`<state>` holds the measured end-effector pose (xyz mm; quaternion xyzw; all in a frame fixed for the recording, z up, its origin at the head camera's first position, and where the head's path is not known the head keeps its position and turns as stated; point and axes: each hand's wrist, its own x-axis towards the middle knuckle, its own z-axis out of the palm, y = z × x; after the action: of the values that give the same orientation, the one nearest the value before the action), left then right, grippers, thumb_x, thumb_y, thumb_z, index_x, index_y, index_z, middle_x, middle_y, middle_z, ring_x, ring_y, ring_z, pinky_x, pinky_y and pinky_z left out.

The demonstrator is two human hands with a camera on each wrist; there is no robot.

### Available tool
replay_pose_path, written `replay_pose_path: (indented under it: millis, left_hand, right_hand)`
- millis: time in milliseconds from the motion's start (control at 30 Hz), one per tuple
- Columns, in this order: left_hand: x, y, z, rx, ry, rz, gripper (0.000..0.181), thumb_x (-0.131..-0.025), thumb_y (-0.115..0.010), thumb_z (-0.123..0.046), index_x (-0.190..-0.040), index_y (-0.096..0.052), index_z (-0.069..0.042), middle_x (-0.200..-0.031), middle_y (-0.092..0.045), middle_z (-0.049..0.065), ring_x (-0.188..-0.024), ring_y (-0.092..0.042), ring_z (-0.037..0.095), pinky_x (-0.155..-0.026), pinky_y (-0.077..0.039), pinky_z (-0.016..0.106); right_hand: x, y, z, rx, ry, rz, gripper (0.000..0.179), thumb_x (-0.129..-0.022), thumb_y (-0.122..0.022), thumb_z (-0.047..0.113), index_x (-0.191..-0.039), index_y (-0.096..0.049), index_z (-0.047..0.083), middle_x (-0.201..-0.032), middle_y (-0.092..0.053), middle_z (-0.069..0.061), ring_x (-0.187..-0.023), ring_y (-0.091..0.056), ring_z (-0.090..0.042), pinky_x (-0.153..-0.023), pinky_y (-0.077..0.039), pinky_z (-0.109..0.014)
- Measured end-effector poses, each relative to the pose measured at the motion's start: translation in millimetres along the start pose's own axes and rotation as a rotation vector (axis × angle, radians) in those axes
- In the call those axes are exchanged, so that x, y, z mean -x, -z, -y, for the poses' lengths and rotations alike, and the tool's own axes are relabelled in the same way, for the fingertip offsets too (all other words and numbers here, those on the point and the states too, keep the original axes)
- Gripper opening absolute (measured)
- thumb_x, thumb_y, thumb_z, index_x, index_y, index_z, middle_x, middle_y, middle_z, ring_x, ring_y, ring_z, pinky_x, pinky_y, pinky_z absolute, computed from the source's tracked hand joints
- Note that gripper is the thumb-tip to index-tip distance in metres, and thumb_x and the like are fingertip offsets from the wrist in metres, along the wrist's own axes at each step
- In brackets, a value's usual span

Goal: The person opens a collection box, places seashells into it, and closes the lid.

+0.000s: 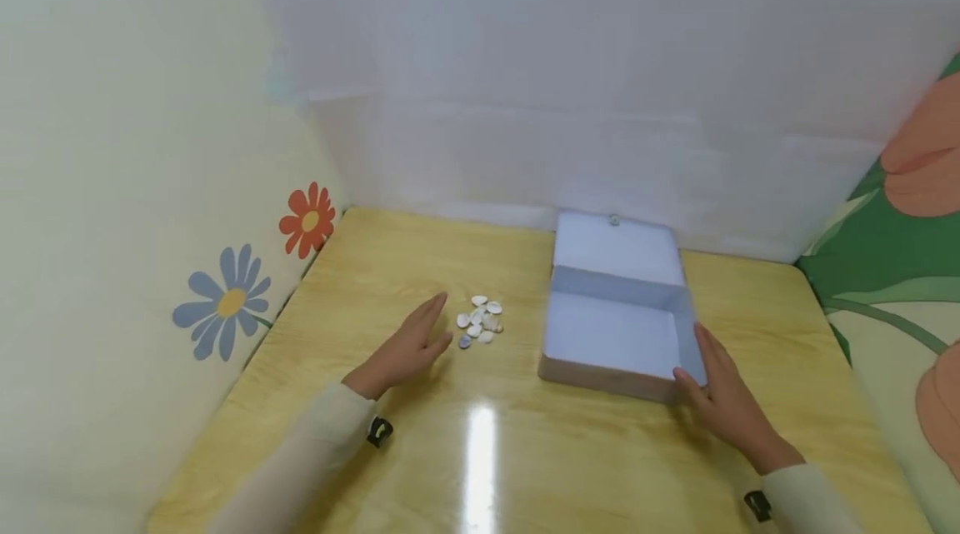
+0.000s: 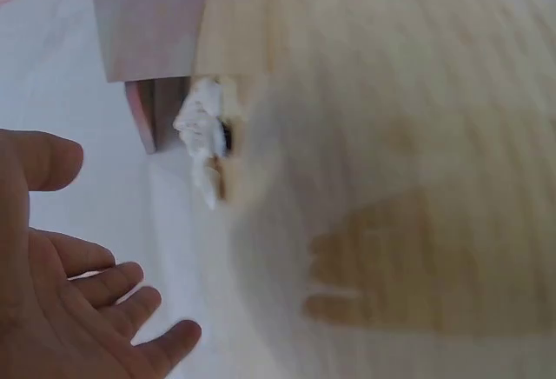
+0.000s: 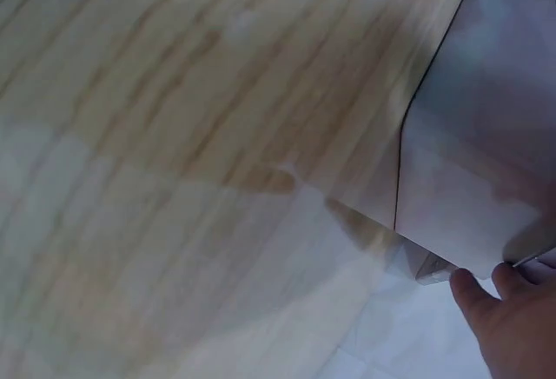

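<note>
My left hand (image 1: 405,351) hovers over the table beside a small heap of seashells (image 1: 477,319), its fingers extended and holding nothing. The left wrist view shows that hand (image 2: 78,309) apart from the shells (image 2: 201,127), palm and spread fingers visible. Most shells are whitish; one at the near edge is dark bluish. To the right is a pale box (image 1: 611,334) with its hinged lid (image 1: 618,247) laid back. My right hand (image 1: 727,405) grips the box's near right corner, thumb at the front rim and fingers along the right side.
The wood-grain table (image 1: 420,467) carries both the shells and the box. A white sheet (image 1: 525,84) hangs behind its back edge. Walls painted with flowers (image 1: 230,301) stand at the left and right sides.
</note>
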<state>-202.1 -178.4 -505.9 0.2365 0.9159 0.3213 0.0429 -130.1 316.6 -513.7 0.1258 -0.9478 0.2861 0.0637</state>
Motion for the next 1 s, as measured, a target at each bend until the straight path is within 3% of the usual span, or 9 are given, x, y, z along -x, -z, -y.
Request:
replay_pose_path:
  millis: [200, 367, 633, 1000]
  left_hand:
    - [-27.3, -21.2, 9.1, -0.186, -0.024, -0.021, 0.068, -0.098, -0.058, -0.026, -0.151, -0.027, 0.002, -0.154, -0.030, 0.022, -0.139, -0.032, 0.038, -0.113, -0.028, 0.049]
    - [-47.4, -23.3, 3.7, -0.302, -0.070, -0.086, 0.054, -0.095, -0.063, -0.021, -0.141, -0.046, 0.002, -0.140, -0.049, 0.020, -0.127, -0.048, 0.036, -0.107, -0.037, 0.047]
    - [-59.9, -16.8, -5.6, -0.263, 0.021, 0.017, 0.047, -0.090, -0.067, -0.017, -0.131, -0.057, 0.001, -0.124, -0.061, 0.017, -0.113, -0.058, 0.032, -0.100, -0.045, 0.043]
    - [-55.2, -6.2, -10.0, -0.250, 0.050, 0.058, 0.038, -0.084, -0.073, -0.011, -0.118, -0.065, 0.003, -0.108, -0.066, 0.015, -0.100, -0.062, 0.030, -0.091, -0.049, 0.043]
  right_hand:
    - [10.8, 13, -9, -0.023, -0.006, -0.033, 0.077, -0.102, -0.052, 0.027, -0.157, 0.000, 0.010, -0.157, -0.011, -0.029, -0.140, -0.014, -0.051, -0.110, -0.013, -0.066]
    - [10.0, 17, -10, -0.038, 0.004, -0.040, 0.078, -0.102, -0.053, 0.025, -0.157, 0.000, 0.010, -0.157, -0.010, -0.028, -0.141, -0.013, -0.050, -0.110, -0.013, -0.066]
    - [5.1, 15, -2, -0.048, -0.002, -0.028, 0.081, -0.100, -0.057, 0.027, -0.157, -0.003, 0.009, -0.157, -0.012, -0.028, -0.140, -0.016, -0.051, -0.110, -0.015, -0.065]
    - [0.4, 8, 5, -0.051, -0.021, 0.014, 0.084, -0.099, -0.058, 0.031, -0.157, -0.002, 0.007, -0.156, -0.012, -0.029, -0.138, -0.017, -0.053, -0.107, -0.018, -0.068]
